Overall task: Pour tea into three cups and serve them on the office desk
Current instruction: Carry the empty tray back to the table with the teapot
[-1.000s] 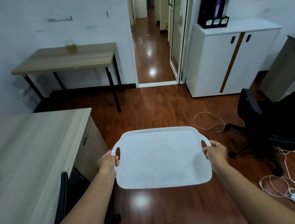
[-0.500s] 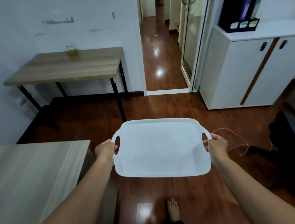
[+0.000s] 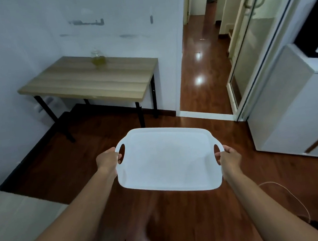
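Observation:
I hold an empty white tray [image 3: 169, 159] level in front of me, above the wooden floor. My left hand [image 3: 107, 159] grips its left handle and my right hand [image 3: 229, 156] grips its right handle. Ahead on the left stands a small wooden table [image 3: 93, 78] against the wall, with a glass teapot [image 3: 98, 56] of yellow-green tea on its far side. No cups are in view. A corner of the light wooden office desk [image 3: 15, 214] shows at the lower left.
An open doorway [image 3: 202, 59] with a glass door leads to a corridor ahead on the right. A white cabinet [image 3: 296, 103] with a black file holder stands at the right. A thin cable [image 3: 291, 194] lies on the floor at the lower right.
I have walked forward and turned left. The small table and the teapot are nearer and larger, the desk has slid toward the lower left, and the office chair has left the view.

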`<state>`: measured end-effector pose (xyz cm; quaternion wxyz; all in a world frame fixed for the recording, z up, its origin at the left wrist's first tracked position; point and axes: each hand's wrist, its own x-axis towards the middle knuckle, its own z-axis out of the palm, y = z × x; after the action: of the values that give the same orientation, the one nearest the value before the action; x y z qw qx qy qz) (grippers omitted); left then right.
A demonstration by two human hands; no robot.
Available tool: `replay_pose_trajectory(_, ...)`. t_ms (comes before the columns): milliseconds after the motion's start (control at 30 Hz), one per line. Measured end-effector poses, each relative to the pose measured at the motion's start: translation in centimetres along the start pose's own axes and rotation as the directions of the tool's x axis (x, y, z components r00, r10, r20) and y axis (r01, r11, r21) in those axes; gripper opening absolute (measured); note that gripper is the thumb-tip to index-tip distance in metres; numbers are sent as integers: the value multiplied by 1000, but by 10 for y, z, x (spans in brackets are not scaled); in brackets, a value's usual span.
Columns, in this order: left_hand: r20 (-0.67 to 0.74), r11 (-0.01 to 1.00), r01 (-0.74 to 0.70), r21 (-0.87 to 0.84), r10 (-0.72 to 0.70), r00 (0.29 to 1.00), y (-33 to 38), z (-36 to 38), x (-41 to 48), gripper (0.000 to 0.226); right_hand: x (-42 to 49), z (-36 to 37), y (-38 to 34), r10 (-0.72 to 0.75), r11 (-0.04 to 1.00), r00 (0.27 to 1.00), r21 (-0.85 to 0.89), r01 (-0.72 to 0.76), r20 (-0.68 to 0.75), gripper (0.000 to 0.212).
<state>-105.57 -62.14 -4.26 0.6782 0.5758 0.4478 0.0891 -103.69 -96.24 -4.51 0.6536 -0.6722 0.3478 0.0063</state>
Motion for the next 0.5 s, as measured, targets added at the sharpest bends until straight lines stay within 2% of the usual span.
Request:
replay_pose_trajectory(167, -34, 999, -1, -37, -1, 999, 38, 31, 66, 39, 53, 72, -36, -22, 1000, 999, -10, 22, 27, 37)
replay_pose_trajectory(333, -67, 994, 39, -99, -45, 997, 78, 55, 147, 19, 103, 152, -66, -11, 1000, 998, -12, 12, 54, 37)
replay_pose_trajectory(500, -57, 992, 68, -104, -74, 996, 129, 74, 227, 11, 143, 241, -106, -3, 999, 999, -33, 5, 39, 37)
